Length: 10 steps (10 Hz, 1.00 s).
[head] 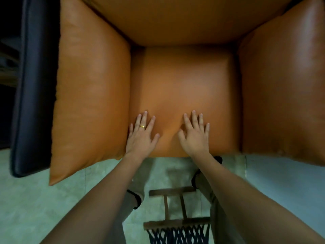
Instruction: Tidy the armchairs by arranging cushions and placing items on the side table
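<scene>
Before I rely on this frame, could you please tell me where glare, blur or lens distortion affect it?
In the head view, glare streaks the right arm cushion; wide-angle distortion bows the left arm cushion and black armrest; the wooden frame is blurred; left hand and right hand on the seat cushion look sharp.

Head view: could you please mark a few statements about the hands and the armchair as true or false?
1. The left hand and the right hand both lie flat on the seat cushion. True.
2. The right hand holds a cup. False: it holds nothing.
3. The left hand wears a ring. True.
4. The seat cushion is blue. False: it is orange.
</scene>
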Tool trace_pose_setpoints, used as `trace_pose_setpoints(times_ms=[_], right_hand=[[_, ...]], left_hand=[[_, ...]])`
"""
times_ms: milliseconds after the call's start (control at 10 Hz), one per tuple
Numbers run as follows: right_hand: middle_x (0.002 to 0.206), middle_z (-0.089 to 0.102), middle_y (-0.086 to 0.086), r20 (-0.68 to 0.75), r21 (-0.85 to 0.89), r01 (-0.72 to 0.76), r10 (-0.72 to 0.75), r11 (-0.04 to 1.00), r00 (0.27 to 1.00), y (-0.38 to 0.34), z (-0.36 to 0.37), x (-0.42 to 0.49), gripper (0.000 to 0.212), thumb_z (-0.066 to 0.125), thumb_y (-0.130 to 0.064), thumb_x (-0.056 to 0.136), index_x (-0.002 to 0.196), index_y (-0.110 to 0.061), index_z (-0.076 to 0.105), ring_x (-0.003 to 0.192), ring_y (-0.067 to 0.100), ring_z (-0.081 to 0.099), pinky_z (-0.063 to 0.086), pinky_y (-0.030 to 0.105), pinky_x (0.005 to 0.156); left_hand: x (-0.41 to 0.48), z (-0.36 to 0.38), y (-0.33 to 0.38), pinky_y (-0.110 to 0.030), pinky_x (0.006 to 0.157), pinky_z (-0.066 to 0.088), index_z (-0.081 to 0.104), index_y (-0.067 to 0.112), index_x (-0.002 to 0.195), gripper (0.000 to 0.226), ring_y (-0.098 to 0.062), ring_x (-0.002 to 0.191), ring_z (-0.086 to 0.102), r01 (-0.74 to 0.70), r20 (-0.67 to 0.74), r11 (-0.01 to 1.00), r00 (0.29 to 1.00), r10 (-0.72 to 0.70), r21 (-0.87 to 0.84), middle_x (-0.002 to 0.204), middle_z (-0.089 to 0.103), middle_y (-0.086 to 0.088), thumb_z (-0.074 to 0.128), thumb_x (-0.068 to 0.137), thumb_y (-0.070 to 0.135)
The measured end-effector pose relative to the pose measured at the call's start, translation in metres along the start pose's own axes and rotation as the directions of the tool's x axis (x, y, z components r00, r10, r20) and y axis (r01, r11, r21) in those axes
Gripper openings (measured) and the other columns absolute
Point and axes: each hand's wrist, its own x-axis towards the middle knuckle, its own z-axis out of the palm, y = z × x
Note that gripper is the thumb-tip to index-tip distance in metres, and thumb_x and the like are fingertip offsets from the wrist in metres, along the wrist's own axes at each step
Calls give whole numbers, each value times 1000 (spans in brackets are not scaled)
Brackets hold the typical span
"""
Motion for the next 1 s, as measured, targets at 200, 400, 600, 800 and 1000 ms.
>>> trace_pose_setpoints(times_ms=[200,400,600,800,1000], right_hand=[[168,13,1,-254,-243,166,-228,956,940,22,24,60,73,43,-62,92,158,-36,24,155,31,4,1,62,121],[169,10,0,-239,-294,224,-298,929,924,28,7,80,71,38,-62,96,159,-36,17,156,29,0,2,61,121],[169,9,3,-179,-210,133,-172,969,969,57,-90,187,73,26,-66,96,160,-33,14,156,26,1,5,52,124],[169,-4,2,20,-84,112,-111,990,994,91,-122,155,75,36,-58,99,160,-30,4,155,23,-9,2,45,124],[161,30,10,275,238,-62,-6,969,961,63,-107,38,70,50,-32,100,160,-23,15,146,28,32,30,43,119]], left_hand=[[56,29,-5,-67,114,-5,14,47,155,76,-27,154,-10,-20,-186,992,982,42,121,168,-7,3,42,89,71],[92,2,4,-64,117,4,15,42,157,67,-27,155,-6,85,-278,996,958,-73,31,168,-2,4,37,97,60],[205,-73,-3,-44,123,4,21,26,159,61,-34,154,6,73,-247,990,964,-101,-117,167,10,-13,32,103,46],[140,-57,30,-51,122,5,24,26,158,59,-28,155,1,53,-129,983,989,-77,-178,168,4,-8,40,103,40],[-4,-39,56,-33,123,18,36,14,153,50,-24,151,24,263,201,781,963,-178,-566,163,26,-9,42,106,28]])
